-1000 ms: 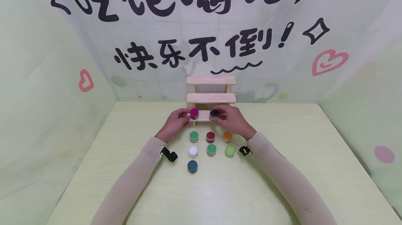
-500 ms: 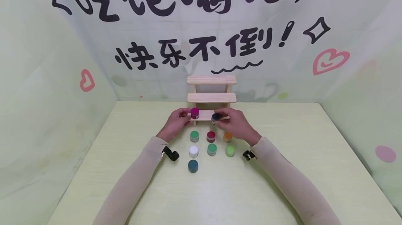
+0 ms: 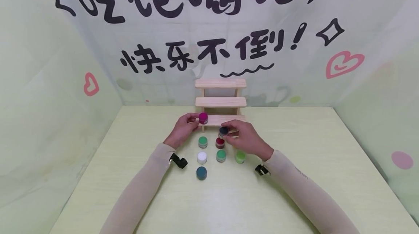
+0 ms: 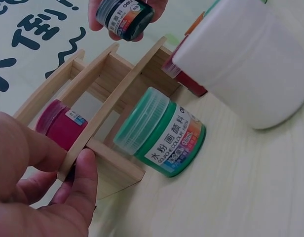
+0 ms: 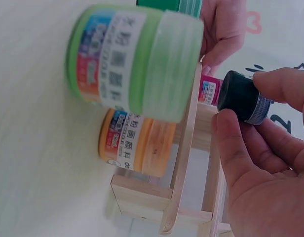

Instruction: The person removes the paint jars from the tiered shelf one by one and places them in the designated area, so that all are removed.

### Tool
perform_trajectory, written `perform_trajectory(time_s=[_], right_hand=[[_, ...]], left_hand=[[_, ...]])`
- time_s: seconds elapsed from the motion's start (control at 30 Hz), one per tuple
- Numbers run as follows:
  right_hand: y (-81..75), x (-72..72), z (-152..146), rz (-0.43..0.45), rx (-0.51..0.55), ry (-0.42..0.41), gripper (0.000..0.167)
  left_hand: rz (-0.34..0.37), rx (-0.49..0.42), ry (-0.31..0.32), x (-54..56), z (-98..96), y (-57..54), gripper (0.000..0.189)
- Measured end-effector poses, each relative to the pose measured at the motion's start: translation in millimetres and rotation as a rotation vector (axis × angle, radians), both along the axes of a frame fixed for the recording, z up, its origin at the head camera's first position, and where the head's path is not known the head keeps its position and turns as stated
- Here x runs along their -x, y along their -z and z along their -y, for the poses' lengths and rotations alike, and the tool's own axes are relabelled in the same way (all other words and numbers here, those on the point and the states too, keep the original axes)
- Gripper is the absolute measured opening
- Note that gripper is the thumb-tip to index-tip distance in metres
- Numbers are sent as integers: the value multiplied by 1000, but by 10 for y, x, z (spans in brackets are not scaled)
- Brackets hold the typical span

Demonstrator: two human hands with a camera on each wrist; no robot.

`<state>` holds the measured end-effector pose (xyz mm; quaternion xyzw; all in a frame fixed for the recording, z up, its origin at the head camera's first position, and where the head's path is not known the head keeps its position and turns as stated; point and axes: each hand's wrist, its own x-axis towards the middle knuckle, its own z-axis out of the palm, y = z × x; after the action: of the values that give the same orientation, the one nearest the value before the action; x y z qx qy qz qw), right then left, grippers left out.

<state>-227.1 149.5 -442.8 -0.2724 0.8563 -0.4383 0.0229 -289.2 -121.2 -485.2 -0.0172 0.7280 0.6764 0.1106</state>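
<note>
My left hand grips the left end of the lowest step of a wooden tiered stand, thumb and fingers around the board in the left wrist view. A magenta paint jar stands on that step beside the fingers. My right hand pinches a dark paint jar between thumb and fingers. It is held up in front of the lowest step, above a dark red paint jar. An orange paint jar is mostly hidden behind the right hand in the head view.
Before the stand, several paint jars stand in rows on the table: green, white, another green, light green and dark teal. A printed cloth backdrop rises behind the stand.
My right hand has drawn the dark jar off the lowest step and toward me, now in front of the stand. The left hand has stayed at the step's left end.
</note>
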Motion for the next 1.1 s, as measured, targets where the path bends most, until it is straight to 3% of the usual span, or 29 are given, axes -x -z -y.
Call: perform_trajectory(time_s=[0.27,0.5,1.1], right_hand=[[69,-185,-69,-27,51,-68,40],[139,-337,-130,-59,12,-96,38],[148,-618,-143,-22,13,-210,38]], left_hand=[[-11,-2,-3,-6,-18,0,33],[4,37,5,1,-17,2,33],[-5,10,-11,-15,-18,-5,31]])
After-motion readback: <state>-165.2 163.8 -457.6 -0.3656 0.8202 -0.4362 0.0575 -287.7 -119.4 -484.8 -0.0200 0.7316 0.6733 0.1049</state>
